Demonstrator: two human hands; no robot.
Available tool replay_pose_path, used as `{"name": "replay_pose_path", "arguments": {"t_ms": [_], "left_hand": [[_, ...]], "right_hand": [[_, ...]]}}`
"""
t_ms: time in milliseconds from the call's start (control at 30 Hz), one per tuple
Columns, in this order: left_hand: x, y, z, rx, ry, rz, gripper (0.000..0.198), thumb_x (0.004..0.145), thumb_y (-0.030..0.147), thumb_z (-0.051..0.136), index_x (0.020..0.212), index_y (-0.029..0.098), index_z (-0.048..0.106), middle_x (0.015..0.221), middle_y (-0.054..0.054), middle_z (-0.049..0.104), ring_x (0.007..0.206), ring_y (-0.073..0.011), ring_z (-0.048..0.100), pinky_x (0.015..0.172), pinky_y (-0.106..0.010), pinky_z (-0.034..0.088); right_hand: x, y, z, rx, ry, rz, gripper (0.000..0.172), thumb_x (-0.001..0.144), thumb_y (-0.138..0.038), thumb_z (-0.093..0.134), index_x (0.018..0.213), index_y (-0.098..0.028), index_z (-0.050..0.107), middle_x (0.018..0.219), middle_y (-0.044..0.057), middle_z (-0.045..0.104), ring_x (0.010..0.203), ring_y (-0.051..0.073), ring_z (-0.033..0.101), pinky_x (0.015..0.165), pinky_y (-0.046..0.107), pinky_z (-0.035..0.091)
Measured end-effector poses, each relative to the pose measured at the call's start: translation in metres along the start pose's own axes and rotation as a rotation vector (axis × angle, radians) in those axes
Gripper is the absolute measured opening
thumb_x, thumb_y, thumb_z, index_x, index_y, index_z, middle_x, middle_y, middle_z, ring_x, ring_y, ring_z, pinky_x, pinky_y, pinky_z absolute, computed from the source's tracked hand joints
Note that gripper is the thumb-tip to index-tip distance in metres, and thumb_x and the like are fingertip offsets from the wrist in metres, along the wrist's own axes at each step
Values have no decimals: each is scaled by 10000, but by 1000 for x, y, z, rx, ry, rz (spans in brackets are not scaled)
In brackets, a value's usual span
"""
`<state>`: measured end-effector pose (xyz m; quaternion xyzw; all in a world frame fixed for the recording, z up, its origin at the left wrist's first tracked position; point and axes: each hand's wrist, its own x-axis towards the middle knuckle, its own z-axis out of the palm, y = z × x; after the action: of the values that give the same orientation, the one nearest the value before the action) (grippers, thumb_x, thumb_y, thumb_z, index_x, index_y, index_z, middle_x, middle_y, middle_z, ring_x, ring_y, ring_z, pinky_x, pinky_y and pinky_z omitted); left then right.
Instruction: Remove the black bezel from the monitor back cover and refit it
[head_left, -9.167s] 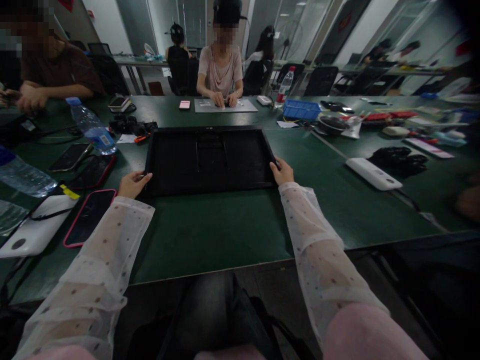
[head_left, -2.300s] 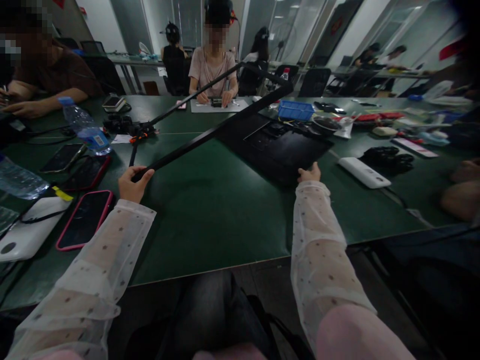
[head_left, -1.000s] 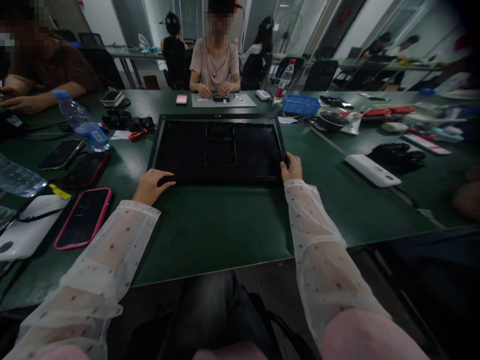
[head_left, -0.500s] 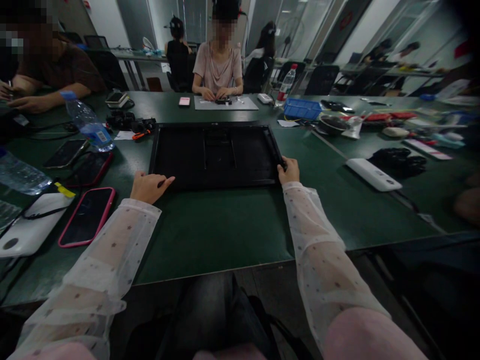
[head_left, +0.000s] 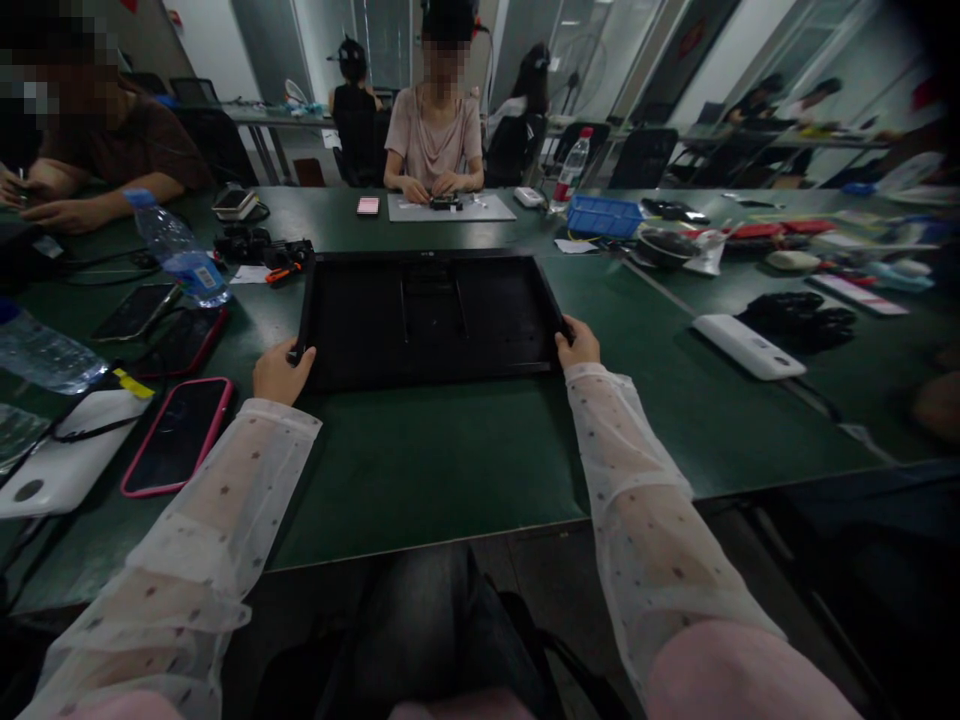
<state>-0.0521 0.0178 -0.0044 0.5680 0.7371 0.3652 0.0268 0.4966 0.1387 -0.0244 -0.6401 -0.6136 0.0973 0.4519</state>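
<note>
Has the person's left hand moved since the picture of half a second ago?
Yes: the left hand has moved slightly left, towards the dark rectangular phone with pink edges on the green table.

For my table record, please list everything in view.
panel: 1, black, centre
table: 1, green, under panel
bottles: at least 3, clear, left and right
phones: at least 3, dark-screened, left
oblong devices: 2, white, left and right
basket: 1, blue, far right
mat: 1, grey, far side
bundle: 1, black, right
clutter: uncountable, mixed, both sides
chairs: several, black, background
people: several, mixed clothing, around
sleeves: 2, white, foreground
left hand: 1, bare, panel's left edge
right hand: 1, bare, panel's right edge
</note>
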Motion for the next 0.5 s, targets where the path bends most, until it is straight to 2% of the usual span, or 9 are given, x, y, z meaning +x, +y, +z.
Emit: {"name": "replay_pose_path", "arguments": {"t_ms": [233,433,500], "left_hand": [[-1,-1,0,40,-13,11,447,917,527,607,1199,223,773,1022,-131,792,944,-322,734,968,-495,554],[0,7,-1,137,-78,-98,549,963,498,571,1390,179,699,1218,-155,775,1099,-338,732,1019,-466,538],[0,9,-2,144,-97,-112,577,965,518,576,1423,182,678,1236,-157,769,1127,-349,723,1019,-468,535]], "right_hand": [[-3,2,1,-2,-11,12,535,754,-174,582,1279,-157,688,1237,154,730,1204,314,681,1172,553,492],[-2,2,5,-37,-3,44,500,799,-186,572,1290,-180,665,1210,138,736,1174,290,690,1133,517,514],[1,8,7,-47,-12,1,507,811,-193,569,1311,-176,657,1195,141,733,1156,292,696,1114,518,523]]}}
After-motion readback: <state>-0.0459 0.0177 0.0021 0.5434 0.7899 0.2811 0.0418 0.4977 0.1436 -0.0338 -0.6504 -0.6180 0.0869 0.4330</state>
